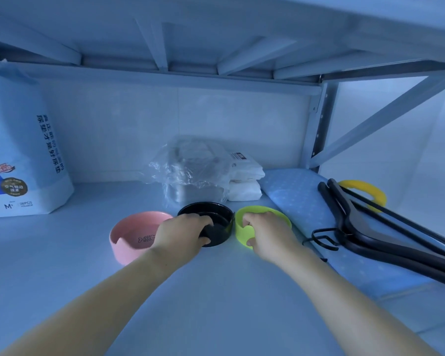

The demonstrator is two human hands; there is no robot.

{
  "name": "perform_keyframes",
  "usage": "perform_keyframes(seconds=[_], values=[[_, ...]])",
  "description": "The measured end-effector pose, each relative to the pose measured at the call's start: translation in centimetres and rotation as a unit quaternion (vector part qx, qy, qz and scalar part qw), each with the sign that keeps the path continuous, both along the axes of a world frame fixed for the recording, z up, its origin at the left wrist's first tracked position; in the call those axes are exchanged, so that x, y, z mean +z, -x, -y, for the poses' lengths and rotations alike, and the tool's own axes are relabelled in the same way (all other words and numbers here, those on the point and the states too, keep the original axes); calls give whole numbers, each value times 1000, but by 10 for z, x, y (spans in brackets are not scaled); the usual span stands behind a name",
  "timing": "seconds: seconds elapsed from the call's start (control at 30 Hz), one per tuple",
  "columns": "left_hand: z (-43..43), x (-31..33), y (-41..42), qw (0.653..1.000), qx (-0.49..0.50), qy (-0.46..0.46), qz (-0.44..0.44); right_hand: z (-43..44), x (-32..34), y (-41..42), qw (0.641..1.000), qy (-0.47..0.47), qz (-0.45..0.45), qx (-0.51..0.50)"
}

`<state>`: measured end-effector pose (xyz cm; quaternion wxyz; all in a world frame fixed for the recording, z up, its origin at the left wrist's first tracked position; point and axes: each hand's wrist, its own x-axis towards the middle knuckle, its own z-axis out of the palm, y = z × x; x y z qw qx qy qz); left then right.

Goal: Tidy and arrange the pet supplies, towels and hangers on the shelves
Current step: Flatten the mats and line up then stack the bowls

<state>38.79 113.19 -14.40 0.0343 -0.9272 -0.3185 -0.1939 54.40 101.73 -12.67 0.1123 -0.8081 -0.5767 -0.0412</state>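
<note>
Left hand [183, 232] fingers curled over black bowl [217, 211] rim, gripping. Right hand [270, 233] fingers inside green bowl [242, 231], thumb outside, pinching wall. Pink bowl [129, 237] just left of left fingers.

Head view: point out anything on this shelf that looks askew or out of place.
The black hangers lie slanted in a loose pile across the blue dotted pad at the right, over a yellow ring. At the back, a crumpled clear plastic bag slumps against stacked white packs. Nothing looks spilled or broken.
</note>
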Motion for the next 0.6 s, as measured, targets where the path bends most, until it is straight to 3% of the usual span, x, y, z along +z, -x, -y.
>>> perform_keyframes(seconds=[0.1,0.17,0.6], values=[[3,-7,2,992,8,-116,41,-16,4,-2,999,16,16,-32],[1,-13,3,988,1,-154,24,-21,2,-3,999,22,9,-49],[2,-17,6,986,18,-164,39,-4,-8,-6,998,-34,4,-52]])
